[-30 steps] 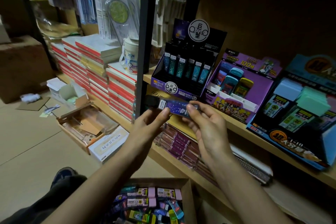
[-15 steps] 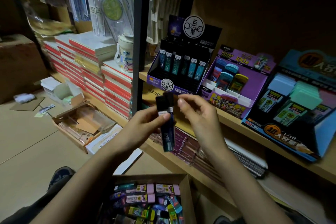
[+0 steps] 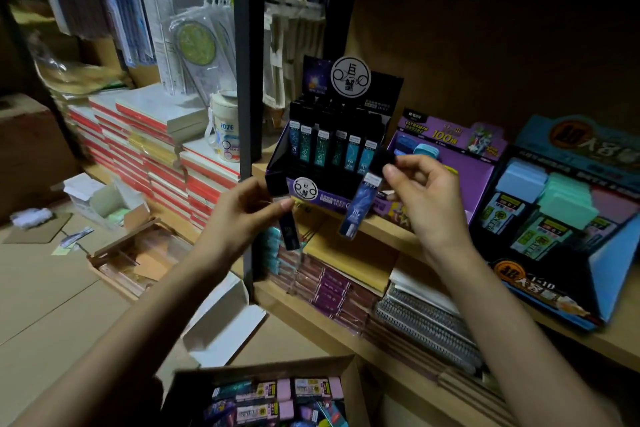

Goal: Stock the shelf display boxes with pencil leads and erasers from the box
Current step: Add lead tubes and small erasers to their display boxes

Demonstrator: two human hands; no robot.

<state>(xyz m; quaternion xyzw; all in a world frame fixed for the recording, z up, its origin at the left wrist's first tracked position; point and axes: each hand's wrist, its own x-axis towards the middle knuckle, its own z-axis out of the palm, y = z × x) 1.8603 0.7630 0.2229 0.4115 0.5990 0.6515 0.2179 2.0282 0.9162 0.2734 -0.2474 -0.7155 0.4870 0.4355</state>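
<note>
Two slim pencil-lead cases are held up in front of the shelf. The dark lead case (image 3: 289, 232) hangs upright from the left hand (image 3: 242, 218), whose thumb and curled fingers pinch it near its black cap. The blue lead case (image 3: 358, 208) tilts slightly, and the right hand (image 3: 426, 198) pinches its black cap between thumb and forefinger, the other fingers loosely curled. Both cases are in the air, apart from each other, just before the black display box (image 3: 332, 196), where rows of teal lead cases stand upright. Beside it on the wooden shelf (image 3: 381, 229) sit a purple display box (image 3: 460, 177) of erasers and a blue display box (image 3: 609, 260). Below the arms, an open cardboard box (image 3: 353, 388) holds mixed erasers and lead cases. A black post (image 3: 247, 80) divides the shelving, with stacked notebooks (image 3: 156, 135) to its left.
</note>
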